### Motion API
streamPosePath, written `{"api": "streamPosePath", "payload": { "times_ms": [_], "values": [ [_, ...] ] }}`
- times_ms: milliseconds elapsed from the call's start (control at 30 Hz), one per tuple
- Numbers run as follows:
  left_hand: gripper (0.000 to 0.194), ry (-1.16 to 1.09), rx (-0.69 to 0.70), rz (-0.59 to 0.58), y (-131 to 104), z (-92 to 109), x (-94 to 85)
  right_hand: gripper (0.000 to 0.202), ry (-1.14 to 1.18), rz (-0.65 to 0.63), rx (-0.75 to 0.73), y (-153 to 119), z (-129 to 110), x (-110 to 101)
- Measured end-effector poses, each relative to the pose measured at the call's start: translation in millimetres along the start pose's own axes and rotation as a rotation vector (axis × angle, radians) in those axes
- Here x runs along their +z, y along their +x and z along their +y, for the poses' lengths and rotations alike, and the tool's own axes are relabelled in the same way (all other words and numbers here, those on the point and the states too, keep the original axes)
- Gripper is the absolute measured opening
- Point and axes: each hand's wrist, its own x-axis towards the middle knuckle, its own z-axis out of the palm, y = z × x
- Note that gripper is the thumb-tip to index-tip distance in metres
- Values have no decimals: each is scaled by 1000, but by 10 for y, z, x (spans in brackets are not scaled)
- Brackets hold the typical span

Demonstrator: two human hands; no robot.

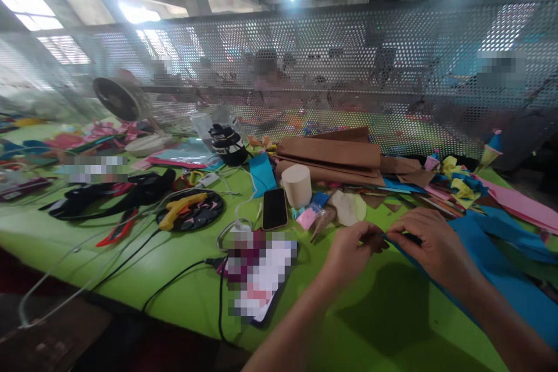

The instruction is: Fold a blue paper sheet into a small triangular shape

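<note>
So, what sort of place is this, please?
Likely a craft workshop: brown sheets and an apparent glue gun lie on the green table, while the left hand and right hand pinch a blue sheet.

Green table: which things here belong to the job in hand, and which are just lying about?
Probably the job:
- blue sheet, its edge at the fingertips of the left hand and right hand

Seemingly just lying about, untouched:
- black phone
- cream roll
- brown sheets
- yellow tool
- fan
</note>
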Motion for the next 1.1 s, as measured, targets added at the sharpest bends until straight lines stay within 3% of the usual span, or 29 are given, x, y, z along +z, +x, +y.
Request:
{"api": "streamPosePath", "payload": {
  "times_ms": [300,533,700,867,1100],
  "values": [
    [23,3,25,12,10,-11,-1,15,-115,14,-47,-46,-41,38],
    [22,109,78,119,39,-61,-52,14,-34,-80,141,-137,197,-155],
    [18,133,111,157,40,-38,-83,20,90,-27,236,-252,392,-295],
    [16,204,139,139,59,-69,-121,19,135,35,267,-318,394,-308],
    [18,555,423,194,59,43,-92,17,-6,13,146,-289,227,-242]
  ]
}}
